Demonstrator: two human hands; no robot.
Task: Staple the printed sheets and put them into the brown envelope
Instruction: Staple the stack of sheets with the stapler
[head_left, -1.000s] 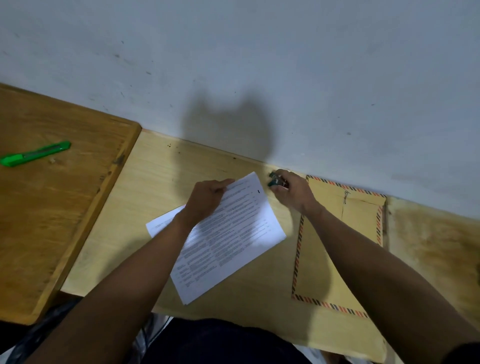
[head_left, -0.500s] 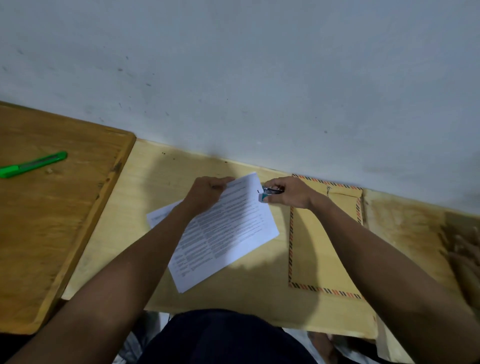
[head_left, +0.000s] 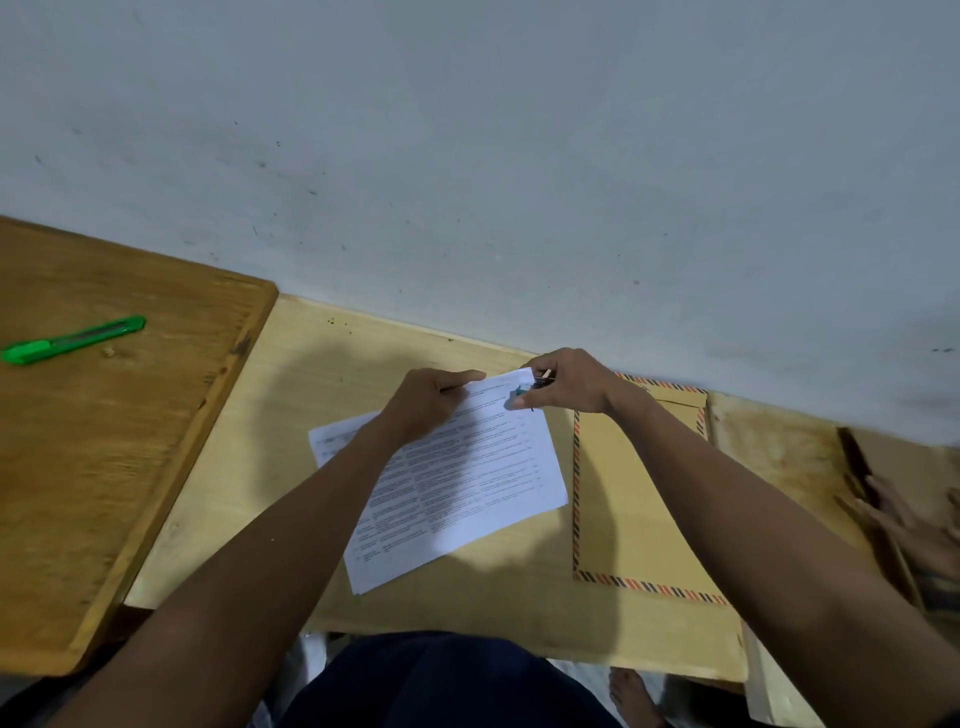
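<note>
The printed sheets (head_left: 467, 467) lie tilted on the pale wooden table (head_left: 322, 374). My left hand (head_left: 431, 402) holds their far edge, thumb stretched along it. My right hand (head_left: 566, 382) grips a small teal stapler (head_left: 522, 389) at the far right corner of the sheets, which lifts slightly. The stapler is mostly hidden by my fingers. The brown envelope (head_left: 634, 499) with a striped border lies flat just right of the sheets, under my right forearm.
A green utility knife (head_left: 72, 340) lies on the darker wooden table (head_left: 104, 467) at left. The wall (head_left: 467, 156) runs right behind the tables. Another person's hand (head_left: 914, 525) rests at the far right edge. My legs are below the table's front edge.
My right hand brought the stapler from beside the envelope's top onto the far right corner of the sheets. My left hand stayed at the sheets' far edge.
</note>
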